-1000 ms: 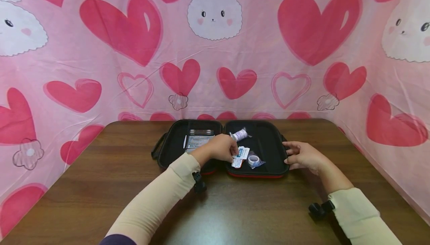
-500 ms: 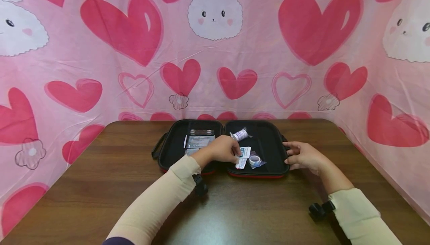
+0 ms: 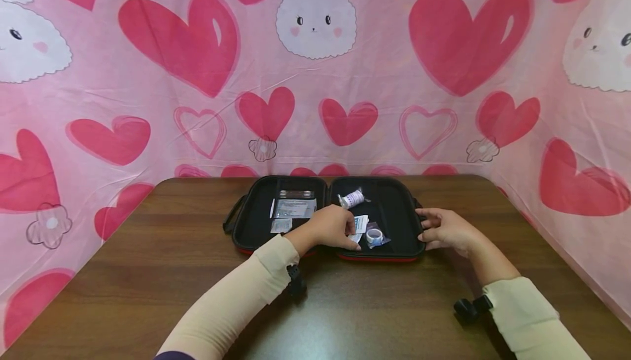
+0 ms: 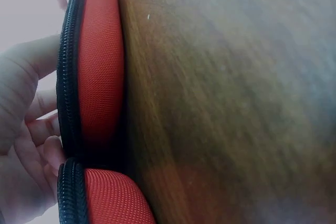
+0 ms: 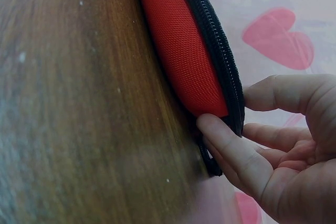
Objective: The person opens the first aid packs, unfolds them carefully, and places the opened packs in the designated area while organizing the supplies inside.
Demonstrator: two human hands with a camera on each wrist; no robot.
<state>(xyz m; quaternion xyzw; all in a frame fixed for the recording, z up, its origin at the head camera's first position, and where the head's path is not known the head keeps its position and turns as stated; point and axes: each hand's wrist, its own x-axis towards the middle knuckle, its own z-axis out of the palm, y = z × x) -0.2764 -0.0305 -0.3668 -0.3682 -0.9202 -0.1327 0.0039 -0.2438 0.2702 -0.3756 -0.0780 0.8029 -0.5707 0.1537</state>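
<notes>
A zip case [image 3: 394, 212] lies unfolded on the table, black inside and red outside. My left hand [image 3: 332, 227] reaches into its right half, thumb near the front rim and fingers over small white-and-blue packets [image 3: 362, 222], which it partly covers. In the left wrist view, the fingers [image 4: 48, 127] show behind the zipped rim, their tips hidden. My right hand [image 3: 443, 230] holds the case's right edge. In the right wrist view, one finger presses the red shell [image 5: 184, 51] while others lie behind the rim. A small tape roll [image 3: 374, 236] in plastic sits beside the packets.
A wrapped bandage roll [image 3: 352, 199] lies farther back in the right half. The left half holds a flat clear packet [image 3: 294, 208], a smaller packet [image 3: 281, 226] and a slim clear item [image 3: 296, 194]. A handle [image 3: 233, 215] sticks out left. The wooden table [image 3: 345, 305] meets a heart-patterned cloth [image 3: 315, 80].
My left hand shifts right and toward the front rim, its thumb spreading away; the packets slide slightly right. The smaller packet in the left half comes into fuller view. The right hand stays put.
</notes>
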